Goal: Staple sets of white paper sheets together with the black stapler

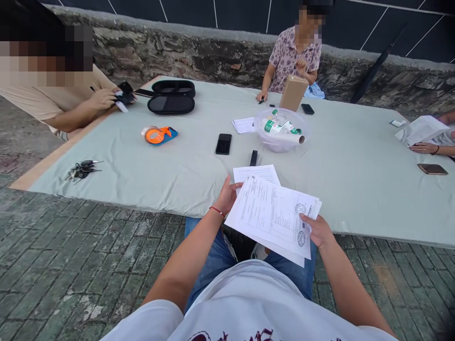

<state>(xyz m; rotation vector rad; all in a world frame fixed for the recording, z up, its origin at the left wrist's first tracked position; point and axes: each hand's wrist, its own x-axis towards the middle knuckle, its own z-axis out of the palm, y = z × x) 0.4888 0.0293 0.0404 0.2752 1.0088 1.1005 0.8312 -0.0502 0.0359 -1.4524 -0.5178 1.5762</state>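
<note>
A few printed paper sheets (272,218), with round stamps near their right side, are held over my lap at the table's front edge. My left hand (229,195) grips their upper left edge, its fingers partly behind the paper. My right hand (318,228) pinches the right edge, thumb on top beside the stamps. Another printed sheet (258,174) lies on the table just behind them. Beyond it are a small black object (253,158) and a black phone (223,144).
On the cloth-covered table (185,175) are keys (83,170), an orange tape dispenser (159,135), an open black case (172,97), a bowl with bottles (279,142), a cardboard box (293,93) and a brown phone (432,169). People sit at the left, far side and right.
</note>
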